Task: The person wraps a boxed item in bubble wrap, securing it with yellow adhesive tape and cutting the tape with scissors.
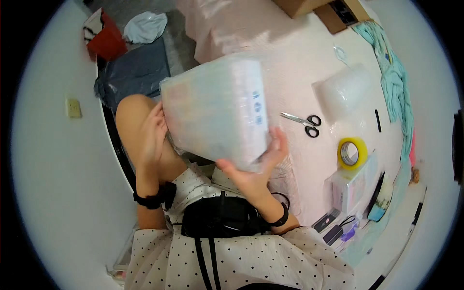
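A pale box (208, 111) wrapped in clear plastic is held up in front of me, above my lap, and looks slightly blurred. My right hand (256, 174) grips its lower right corner, with the thumb on the front face and the fingers around the white side. Along the left edge, my left hand (155, 128) presses its fingers against the wrapping; some fingertips are hidden behind the box. To the right of the box, scissors (303, 123) with black handles lie partly open on the bed. Beyond them is a roll of bubble wrap (344, 92).
A yellow roll of tape (352, 153) and another wrapped box (349, 188) lie on the pink bedspread (290, 58) at right. Cardboard boxes (333, 14) stand at the far edge. A teal cloth (386, 63) runs along the wall. Far left are a red bag (106, 41) and dark plastic (135, 67).
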Action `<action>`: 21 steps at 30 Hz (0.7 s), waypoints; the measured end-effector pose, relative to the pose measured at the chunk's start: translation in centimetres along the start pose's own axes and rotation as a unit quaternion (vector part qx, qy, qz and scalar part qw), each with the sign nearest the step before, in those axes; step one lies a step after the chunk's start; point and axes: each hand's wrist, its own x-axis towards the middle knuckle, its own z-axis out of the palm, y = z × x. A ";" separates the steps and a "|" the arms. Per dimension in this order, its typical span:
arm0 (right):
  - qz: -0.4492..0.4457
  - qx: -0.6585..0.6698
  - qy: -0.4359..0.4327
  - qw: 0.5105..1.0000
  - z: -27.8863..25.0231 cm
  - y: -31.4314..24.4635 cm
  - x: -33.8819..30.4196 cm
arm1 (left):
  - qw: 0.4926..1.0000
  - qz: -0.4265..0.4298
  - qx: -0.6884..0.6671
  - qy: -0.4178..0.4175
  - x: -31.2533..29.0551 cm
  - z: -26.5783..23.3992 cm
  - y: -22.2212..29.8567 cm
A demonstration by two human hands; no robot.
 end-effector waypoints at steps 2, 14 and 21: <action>-0.047 -0.063 -0.059 0.995 -0.1 -1.0 0.2 | 0.997 -0.018 -0.074 -0.021 0.3 0.2 0.6; -0.038 0.049 -0.210 0.976 -5.7 1.1 1.1 | 0.775 0.199 0.591 0.105 -5.4 7.9 6.8; 0.036 -0.277 0.220 0.935 -22.3 10.6 7.8 | 0.544 0.204 0.758 -0.298 -9.4 23.4 17.9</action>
